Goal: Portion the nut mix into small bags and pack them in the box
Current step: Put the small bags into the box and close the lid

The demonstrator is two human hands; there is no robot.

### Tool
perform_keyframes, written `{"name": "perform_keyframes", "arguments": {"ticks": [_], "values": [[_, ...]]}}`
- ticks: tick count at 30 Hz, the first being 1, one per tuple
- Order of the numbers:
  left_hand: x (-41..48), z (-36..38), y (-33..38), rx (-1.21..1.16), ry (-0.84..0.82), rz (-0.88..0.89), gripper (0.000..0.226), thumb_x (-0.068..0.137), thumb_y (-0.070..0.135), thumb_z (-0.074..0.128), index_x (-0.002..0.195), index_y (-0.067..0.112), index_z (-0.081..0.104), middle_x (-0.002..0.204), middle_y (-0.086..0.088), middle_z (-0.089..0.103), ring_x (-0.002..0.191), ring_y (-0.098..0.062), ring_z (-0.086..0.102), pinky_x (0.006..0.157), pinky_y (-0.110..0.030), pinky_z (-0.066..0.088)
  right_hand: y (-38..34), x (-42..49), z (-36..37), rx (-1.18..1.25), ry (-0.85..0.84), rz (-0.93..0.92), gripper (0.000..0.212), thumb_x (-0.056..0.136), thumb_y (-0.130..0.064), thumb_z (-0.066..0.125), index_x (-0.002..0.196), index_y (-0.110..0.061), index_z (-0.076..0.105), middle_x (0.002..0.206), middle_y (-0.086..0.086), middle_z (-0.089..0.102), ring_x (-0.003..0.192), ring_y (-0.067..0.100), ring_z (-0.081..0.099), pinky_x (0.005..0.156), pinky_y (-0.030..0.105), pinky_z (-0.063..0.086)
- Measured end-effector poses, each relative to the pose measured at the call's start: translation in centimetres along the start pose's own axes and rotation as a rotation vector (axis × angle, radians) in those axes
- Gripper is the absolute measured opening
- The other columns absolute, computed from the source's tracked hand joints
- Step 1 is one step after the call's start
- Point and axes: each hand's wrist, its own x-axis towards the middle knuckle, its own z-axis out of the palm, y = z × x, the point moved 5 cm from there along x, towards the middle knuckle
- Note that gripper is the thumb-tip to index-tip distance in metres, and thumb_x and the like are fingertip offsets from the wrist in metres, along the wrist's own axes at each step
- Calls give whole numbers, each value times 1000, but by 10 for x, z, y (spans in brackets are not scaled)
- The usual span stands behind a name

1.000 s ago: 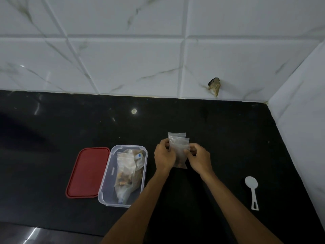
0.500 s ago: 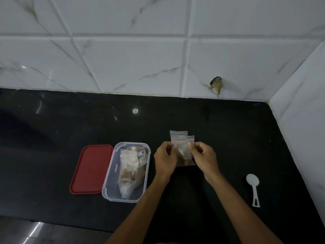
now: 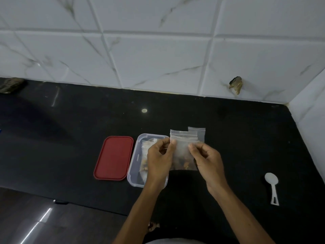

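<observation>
A person holds a small clear zip bag [image 3: 182, 154] with a little brown nut mix at its bottom upright above the black desk [image 3: 70, 141], just right of the clear rectangular plastic box [image 3: 134, 170]. The left hand [image 3: 161, 156] pinches the bag's upper left edge and the right hand [image 3: 208, 162] pinches its upper right, both just below the strip. This grip probably serves to press the seal closed or to pull the mouth open. More empty-looking bags stand bunched behind it, apparently kept in the same pinch so they stay within reach. The box holds a larger bag of nuts, partly hidden by the left hand. Its flat red lid [image 3: 114, 158] lies just beside it on the left, leaving the box open for packing. A white plastic spoon [image 3: 272, 186] rests well apart on the right.
</observation>
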Motion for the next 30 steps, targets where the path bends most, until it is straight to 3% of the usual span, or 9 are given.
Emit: {"name": "perform_keyframes", "arguments": {"ticks": [3,9,12,16,19,22,24,28,30], "values": [[-3,-39,-5,73,73,14,20,96,19,69,116,16,71,102,0,77,92,-12,75,71,-29,63,8,-5,26,-108,-25,-2,11,93,-36,62,99,-31,70,98,-13,70,91,-3,67,74,23,58],[4,-87,-13,431,156,54,24,91,22,76,114,17,72,88,12,72,79,4,70,62,-16,57,14,-10,65,-412,26,-102,15,95,-32,62,88,-23,72,79,-13,70,74,-8,64,60,8,48],[9,-95,-12,508,162,56,27,92,25,75,117,17,71,91,12,71,77,-1,70,62,-21,60,13,-11,78,-455,39,-107,12,95,-30,62,101,-22,70,90,-8,72,74,-4,66,60,13,54],[14,-96,-19,647,127,35,28,93,25,73,119,16,68,95,9,70,77,0,67,67,-18,58,14,-14,90,-569,93,-153,41,93,-21,65,132,-22,54,119,-5,65,95,3,65,72,16,57],[16,-93,-27,714,94,24,30,95,25,71,123,14,67,104,0,74,87,-11,71,79,-33,62,14,-20,96,-721,152,-323,46,90,-15,67,133,-18,54,133,-1,54,115,9,58,91,20,51],[19,-90,-32,785,72,31,26,97,21,68,121,12,66,103,-5,75,91,-19,73,79,-40,62,11,-34,101,-933,134,-509,34,88,-15,68,123,-13,64,130,4,57,117,13,56,96,18,39],[20,-87,-31,870,41,81,23,98,18,65,119,10,65,101,-7,74,88,-22,73,74,-40,62,22,-26,112,-1043,-112,-374,34,92,-19,64,125,-13,63,135,7,54,121,17,54,101,25,44],[16,-81,-25,1002,-7,220,30,96,18,68,122,8,58,119,-8,63,96,-22,67,75,-33,56,41,-3,130,-1287,-490,289,54,93,-26,62,142,-14,42,149,9,37,133,25,41,108,38,38],[10,-80,-23,1016,-59,332,39,83,9,80,118,6,61,124,-12,60,96,-25,67,69,-34,60,33,-9,132,-1278,-398,120,39,97,-17,52,135,-8,50,142,12,44,130,28,42,106,38,38]]}}
